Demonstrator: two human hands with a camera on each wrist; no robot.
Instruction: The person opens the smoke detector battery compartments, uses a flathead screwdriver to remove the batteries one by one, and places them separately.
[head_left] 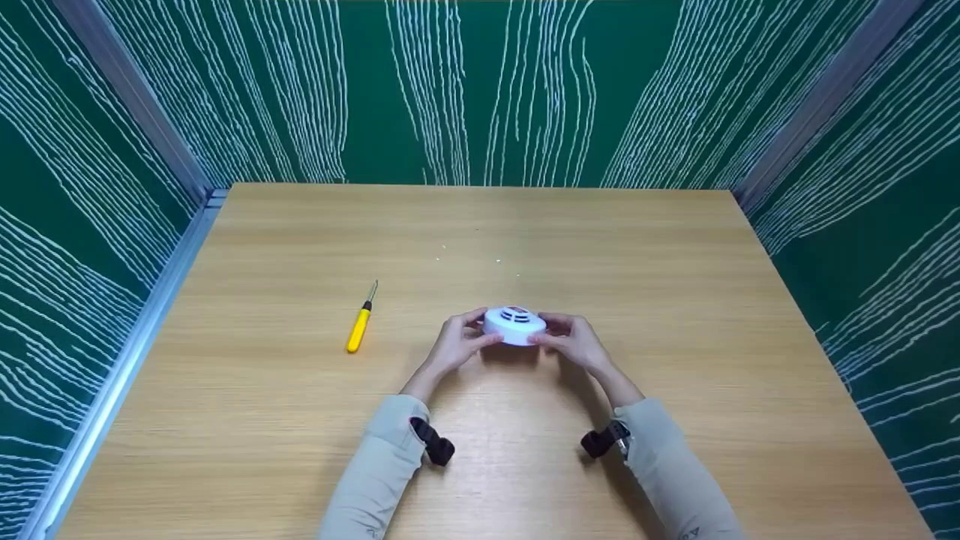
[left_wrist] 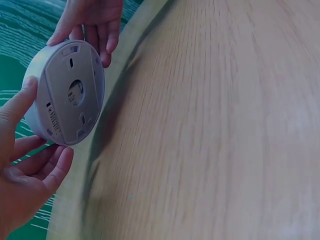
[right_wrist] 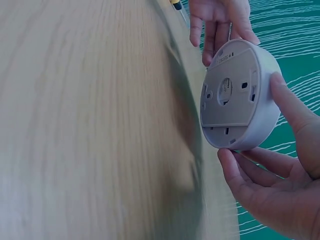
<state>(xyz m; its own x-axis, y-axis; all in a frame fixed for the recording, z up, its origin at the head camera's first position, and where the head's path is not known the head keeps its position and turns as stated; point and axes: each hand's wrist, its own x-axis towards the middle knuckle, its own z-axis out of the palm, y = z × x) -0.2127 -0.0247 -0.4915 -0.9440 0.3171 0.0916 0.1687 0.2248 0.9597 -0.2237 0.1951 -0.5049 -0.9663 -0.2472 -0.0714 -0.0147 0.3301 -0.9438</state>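
A round white smoke detector (head_left: 514, 327) is held above the tabletop between both hands, its slotted, red-marked face turned up in the head view. My left hand (head_left: 456, 342) grips its left edge, thumb on the near side and fingers behind. On the opposite edge, my right hand (head_left: 574, 341) pinches it the same way. Both wrist views show the underside of the smoke detector (left_wrist: 75, 95), a flat plate with small slots and a round central hole with a label inside. Its shadow falls on the table below.
A screwdriver (head_left: 360, 326) with a yellow handle lies left of the hands on the wooden table (head_left: 637, 255). Several tiny white bits are scattered beyond the hands. Green walls with white wavy lines (head_left: 405, 97) enclose the back and sides.
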